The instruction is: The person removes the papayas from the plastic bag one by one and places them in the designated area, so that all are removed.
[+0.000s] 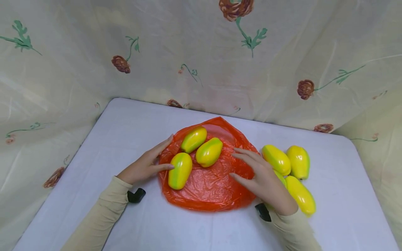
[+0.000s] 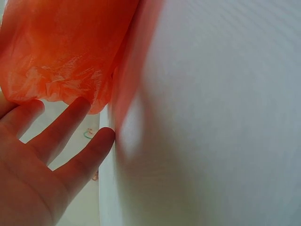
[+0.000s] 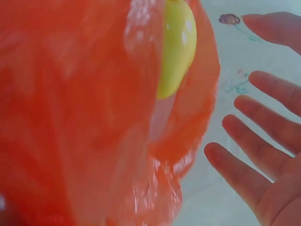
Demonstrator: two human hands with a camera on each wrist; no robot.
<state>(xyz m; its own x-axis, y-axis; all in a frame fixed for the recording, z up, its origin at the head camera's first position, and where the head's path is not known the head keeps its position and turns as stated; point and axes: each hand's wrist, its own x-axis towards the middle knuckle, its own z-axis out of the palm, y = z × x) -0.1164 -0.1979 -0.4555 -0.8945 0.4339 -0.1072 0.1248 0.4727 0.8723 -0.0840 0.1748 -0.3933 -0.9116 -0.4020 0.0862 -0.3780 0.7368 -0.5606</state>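
Note:
A red plastic bag (image 1: 216, 188) lies spread on the table, its rim standing up a little. Three glossy yellow-green papayas (image 1: 180, 170) rest on it towards its left and back. My left hand (image 1: 149, 162) is at the bag's left edge, fingers straight along the outside, with the thumb reaching over to the nearest papaya. In the left wrist view, its fingertips come right up to the red plastic. Over the bag's right side hovers my right hand (image 1: 257, 174), fingers spread and holding nothing. One papaya (image 3: 178, 49) shows past the bag's edge in the right wrist view.
Several more papayas (image 1: 301, 195) lie grouped on the table to the right, partly hidden behind my right hand. A white cloth covers the table (image 1: 125, 125). Behind it hangs a flowered curtain (image 1: 176, 42). Dark wrist devices (image 1: 136, 196) sit by both sleeves.

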